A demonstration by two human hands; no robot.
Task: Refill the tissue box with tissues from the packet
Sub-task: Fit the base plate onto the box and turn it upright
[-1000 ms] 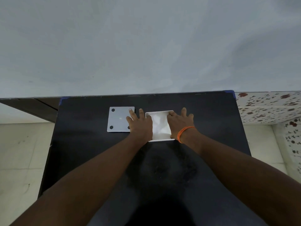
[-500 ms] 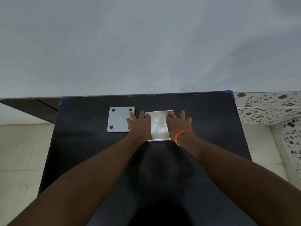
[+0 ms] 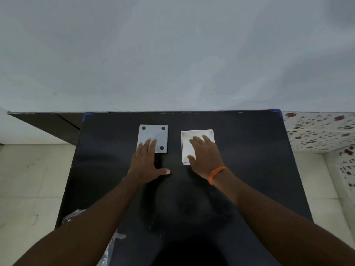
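A white square tissue box [image 3: 197,132] lies open on the black table [image 3: 249,150], with white tissues [image 3: 186,148] inside it. My right hand [image 3: 206,154], with an orange band at the wrist, rests flat on the tissues, fingers spread. To the left lies the grey flat lid [image 3: 153,135] with dark round pads at its corners. My left hand [image 3: 147,162] lies flat with its fingertips on the lid's near edge and the thumb stretched out to the right. A crumpled clear plastic packet [image 3: 109,246] shows at the table's near left edge, partly hidden by my left forearm.
A pale wall stands right behind the table's far edge. Light tiled floor lies to the left, and a speckled tile ledge [image 3: 317,129] stands to the right. A dark wooden board [image 3: 48,121] runs along the left behind the table.
My left hand has moved off the box's left side and onto the grey lid. My right hand has shifted from the box's right side onto the tissues.
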